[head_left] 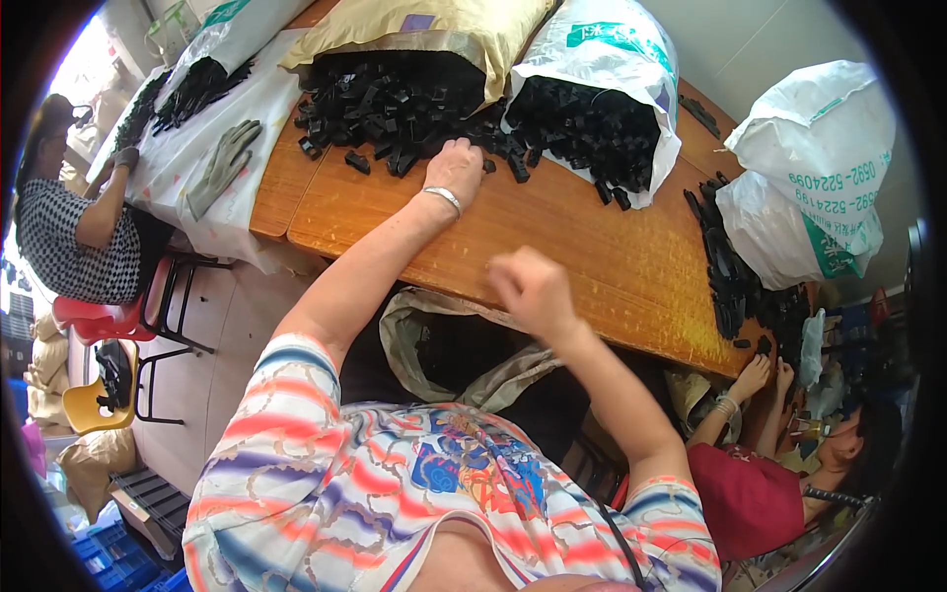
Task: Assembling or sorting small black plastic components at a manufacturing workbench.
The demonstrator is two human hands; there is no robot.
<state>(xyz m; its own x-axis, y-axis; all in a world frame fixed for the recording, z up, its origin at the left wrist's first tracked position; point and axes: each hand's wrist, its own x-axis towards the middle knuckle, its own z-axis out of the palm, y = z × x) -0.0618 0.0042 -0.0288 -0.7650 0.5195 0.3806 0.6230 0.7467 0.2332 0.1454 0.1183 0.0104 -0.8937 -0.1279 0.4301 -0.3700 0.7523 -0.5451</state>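
My left hand (455, 172), with a bracelet at the wrist, reaches to the near edge of a heap of small black plastic parts (387, 111). Its fingers curl down among the parts, and what they grip is hidden. A small dark piece lies right beside its knuckles. Over the table's near edge, my right hand (538, 288) is closed like a fist and slightly blurred. Whatever it may hold does not show. Below it, an open pale cloth bag (400, 340) with a dark inside hangs at my lap.
A yellowish sack (424, 30) and a white sack (602, 59) spill black parts onto the wooden table (582, 247). Grey gloves (225, 163) lie at left. White bags (819, 178) and long black pieces (720, 257) stand at right. Co-workers sit on both sides.
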